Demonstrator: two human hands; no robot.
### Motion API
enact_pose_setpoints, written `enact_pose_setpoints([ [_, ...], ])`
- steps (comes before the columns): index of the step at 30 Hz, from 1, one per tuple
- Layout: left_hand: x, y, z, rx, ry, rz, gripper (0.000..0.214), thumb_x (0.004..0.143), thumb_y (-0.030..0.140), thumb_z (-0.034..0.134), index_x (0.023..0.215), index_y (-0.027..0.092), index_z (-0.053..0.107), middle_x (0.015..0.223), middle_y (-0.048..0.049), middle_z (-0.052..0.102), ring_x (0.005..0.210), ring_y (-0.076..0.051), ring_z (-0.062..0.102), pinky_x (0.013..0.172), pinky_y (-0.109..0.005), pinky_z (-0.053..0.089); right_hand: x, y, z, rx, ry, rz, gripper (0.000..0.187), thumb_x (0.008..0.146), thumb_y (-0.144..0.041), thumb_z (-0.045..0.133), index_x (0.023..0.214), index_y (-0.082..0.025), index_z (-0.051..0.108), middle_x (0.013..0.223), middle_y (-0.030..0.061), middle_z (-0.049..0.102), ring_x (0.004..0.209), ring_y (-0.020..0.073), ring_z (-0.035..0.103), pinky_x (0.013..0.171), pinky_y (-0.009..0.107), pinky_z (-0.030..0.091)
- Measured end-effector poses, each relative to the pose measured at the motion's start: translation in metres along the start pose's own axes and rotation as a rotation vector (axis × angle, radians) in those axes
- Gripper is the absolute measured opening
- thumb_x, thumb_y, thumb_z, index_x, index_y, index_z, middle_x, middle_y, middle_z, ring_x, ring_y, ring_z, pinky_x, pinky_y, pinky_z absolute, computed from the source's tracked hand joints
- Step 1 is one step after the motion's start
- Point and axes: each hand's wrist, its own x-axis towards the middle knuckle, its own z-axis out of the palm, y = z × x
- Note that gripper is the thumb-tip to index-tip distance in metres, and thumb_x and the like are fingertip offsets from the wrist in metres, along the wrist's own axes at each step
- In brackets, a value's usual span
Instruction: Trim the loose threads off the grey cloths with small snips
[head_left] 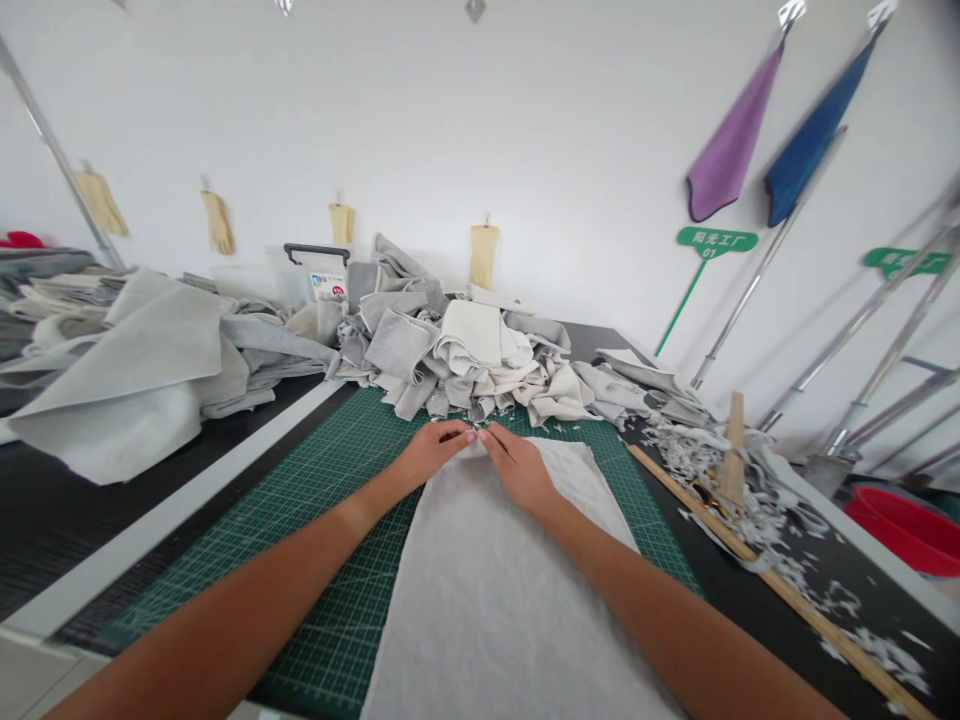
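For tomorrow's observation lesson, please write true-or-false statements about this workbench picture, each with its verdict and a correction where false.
1. The left hand and right hand touch the far edge of a pale grey fabric sheet on a green gridded cutting mat. True.
2. The left hand grips steel scissors. False: no scissors show in it.
3. A purple towel hangs beside a blue towel on the white wall. True.
4. A red round basin sits on the cutting mat. False: it is off to the right, beyond the black tabletop.
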Motion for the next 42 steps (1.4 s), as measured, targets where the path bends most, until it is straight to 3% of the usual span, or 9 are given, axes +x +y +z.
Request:
enact_pose_setpoints([
  [14, -0.001, 0.001, 0.000, 0.018, 0.011, -0.024, 0.037, 0.092, 0.049, 0.055, 0.088, 0.015, 0.070, 0.075, 0.0000, 0.064, 0.070, -0.014, 0.054, 0.064, -0.022, 0.039, 0.002, -0.002, -0.001, 0.108, 0.040, 0.073, 0.042, 0.100, -0.058, 0.040, 0.084, -0.023, 0.057, 0.071, -0.0033, 0.057, 0.068, 0.0155, 0.053, 0.063, 0.024, 0.034],
  [20, -0.002, 0.002, 0.000, 0.009, 0.016, -0.041, 0.036, 0.092, 0.048, 0.056, 0.090, 0.015, 0.071, 0.073, 0.0003, 0.063, 0.066, -0.013, 0.052, 0.061, -0.022, 0.036, 0.011, 0.008, -0.001, 0.239, 0.088, 0.171, 0.042, 0.092, -0.062, 0.051, 0.093, -0.022, 0.064, 0.064, -0.0042, 0.052, 0.058, 0.0144, 0.045, 0.056, 0.024, 0.032],
  [24, -0.003, 0.006, 0.001, 0.038, 0.010, -0.016, 0.036, 0.093, 0.047, 0.056, 0.091, 0.015, 0.072, 0.074, -0.0001, 0.063, 0.067, -0.013, 0.051, 0.062, -0.022, 0.036, 0.015, 0.012, -0.001, 0.236, 0.068, 0.086, 0.036, 0.088, -0.055, 0.059, 0.093, -0.021, 0.067, 0.083, -0.0004, 0.066, 0.072, 0.0164, 0.054, 0.066, 0.025, 0.039],
  [28, -0.005, 0.011, 0.003, 0.065, -0.002, 0.013, 0.035, 0.094, 0.046, 0.055, 0.091, 0.015, 0.072, 0.075, 0.0000, 0.062, 0.069, -0.013, 0.051, 0.063, -0.022, 0.037, 0.016, 0.016, -0.001, 0.245, 0.044, 0.035, 0.033, 0.090, -0.050, 0.057, 0.089, -0.020, 0.071, 0.083, -0.0005, 0.068, 0.076, 0.0170, 0.056, 0.072, 0.025, 0.040],
  [34, -0.007, 0.010, 0.004, 0.101, 0.002, 0.005, 0.032, 0.094, 0.044, 0.056, 0.089, 0.015, 0.072, 0.073, 0.0011, 0.061, 0.067, -0.012, 0.050, 0.062, -0.022, 0.036, 0.019, 0.024, 0.001, 0.296, 0.056, 0.090, 0.033, 0.089, -0.048, 0.057, 0.086, -0.018, 0.072, 0.075, 0.0007, 0.065, 0.071, 0.0171, 0.055, 0.064, 0.025, 0.039],
  [42, -0.008, 0.007, 0.005, 0.128, 0.025, -0.003, 0.031, 0.093, 0.043, 0.057, 0.091, 0.017, 0.072, 0.073, 0.0005, 0.064, 0.067, -0.014, 0.053, 0.062, -0.023, 0.036, 0.019, 0.027, -0.003, 0.254, 0.193, 0.168, 0.036, 0.089, -0.048, 0.050, 0.097, -0.019, 0.071, 0.077, 0.0040, 0.067, 0.069, 0.0200, 0.057, 0.060, 0.026, 0.041],
])
